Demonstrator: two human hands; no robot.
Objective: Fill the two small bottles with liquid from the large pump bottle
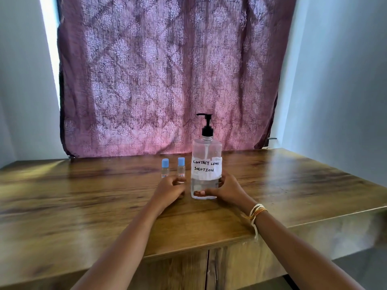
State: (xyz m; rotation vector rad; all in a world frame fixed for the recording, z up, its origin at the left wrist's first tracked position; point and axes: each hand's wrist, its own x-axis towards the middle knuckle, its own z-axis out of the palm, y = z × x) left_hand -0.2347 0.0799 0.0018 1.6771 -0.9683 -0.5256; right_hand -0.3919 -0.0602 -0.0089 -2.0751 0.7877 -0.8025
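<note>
Both forearms reach from the near edge of the wooden table (83, 206) toward its middle. On the right wrist sits a bundle of thread bracelets (256, 211). The right hand (227, 190) wraps the foot of the large pump bottle (206, 164), thumb in front, fingers behind. This bottle stands upright; its handwritten label says contact lens solution, and the liquid seems to reach only below the label.

The left hand (169, 189) is half curled in front of the two small bottles, the left one (165, 168) and the right one (181, 167). Whether it already pinches one, I cannot tell.

Both small bottles still wear their blue caps, so I judge that filling is not begun. The small bottles are light and stand close together, so a careless reach could knock one over. Their mouths look narrow; a strong pump stroke could spill solution on the table.
</note>
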